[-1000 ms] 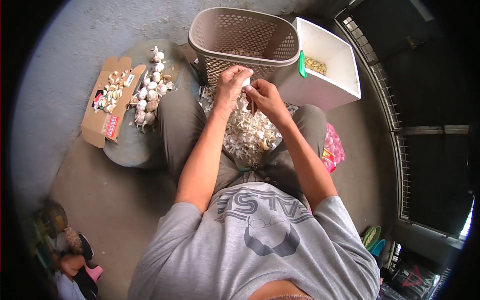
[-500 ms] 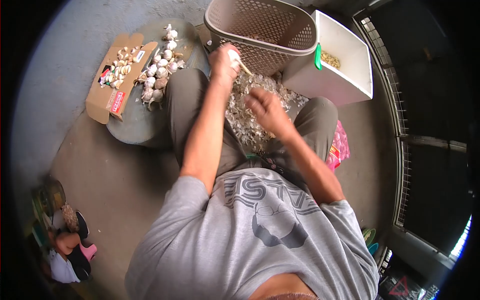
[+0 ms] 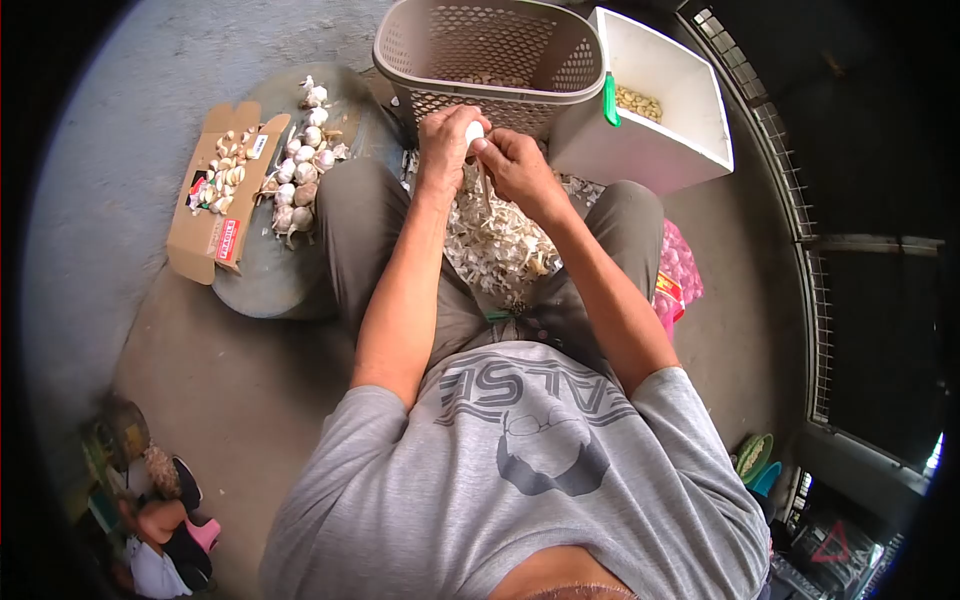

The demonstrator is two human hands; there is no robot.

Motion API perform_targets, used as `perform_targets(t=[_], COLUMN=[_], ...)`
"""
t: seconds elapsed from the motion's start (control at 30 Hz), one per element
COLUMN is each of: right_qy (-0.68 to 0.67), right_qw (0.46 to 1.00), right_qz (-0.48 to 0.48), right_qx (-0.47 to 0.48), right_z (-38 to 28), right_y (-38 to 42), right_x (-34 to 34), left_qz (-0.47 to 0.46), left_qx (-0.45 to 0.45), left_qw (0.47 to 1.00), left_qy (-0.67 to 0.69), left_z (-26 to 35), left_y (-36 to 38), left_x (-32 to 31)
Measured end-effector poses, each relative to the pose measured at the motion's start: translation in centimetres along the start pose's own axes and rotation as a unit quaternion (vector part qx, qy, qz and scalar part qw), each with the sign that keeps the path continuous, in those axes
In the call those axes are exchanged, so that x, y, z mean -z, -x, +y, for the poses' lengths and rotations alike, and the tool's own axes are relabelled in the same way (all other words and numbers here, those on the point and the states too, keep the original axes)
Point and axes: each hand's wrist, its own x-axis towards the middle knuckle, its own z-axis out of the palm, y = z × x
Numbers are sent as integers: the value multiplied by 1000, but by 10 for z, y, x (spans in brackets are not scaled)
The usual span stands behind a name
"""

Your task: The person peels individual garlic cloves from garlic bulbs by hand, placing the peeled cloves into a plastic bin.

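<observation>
My left hand is closed around a white garlic bulb, whose stem points down toward my lap. Thumb and fingers of my right hand pinch the same bulb from the right side. Below both hands, between my knees, lies a heap of papery garlic skins. Whole garlic bulbs are piled to the left of my knee on a round grey surface. Beside them, loose garlic cloves rest on an opened cardboard box.
Ahead stands a perforated brown plastic basket. To its right, a white box holds pale cloves, with a green object on its rim. A pink net bag lies by my right knee. Another person appears lower left.
My right hand has moved up from over the skins to the garlic bulb and now grips it. My left hand still holds the bulb. The camera view has shifted slightly.
</observation>
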Motion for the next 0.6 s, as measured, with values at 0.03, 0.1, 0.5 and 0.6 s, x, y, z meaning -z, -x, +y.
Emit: perform_targets(t=[0.03, 0.1, 0.5, 0.6], right_qy=[-25, -98, 60, 4], right_qw=[1000, 994, 987, 990], right_qz=[-3, -8, -125, -137], right_qx=[-2, -38, 81, 38], right_z=[-1, -4, -33, 1], right_y=[0, 7, 55, 52], right_x=[-9, -20, -28, 17], left_qz=[27, 59, 16, -3], left_qx=[0, 16, 94, 57], left_qw=[1000, 998, 994, 998], left_qy=[5, 9, 61, 7], left_z=[-1, -3, 0, 4], left_y=[-4, -2, -24, 0], left_x=[3, 10, 19, 13])
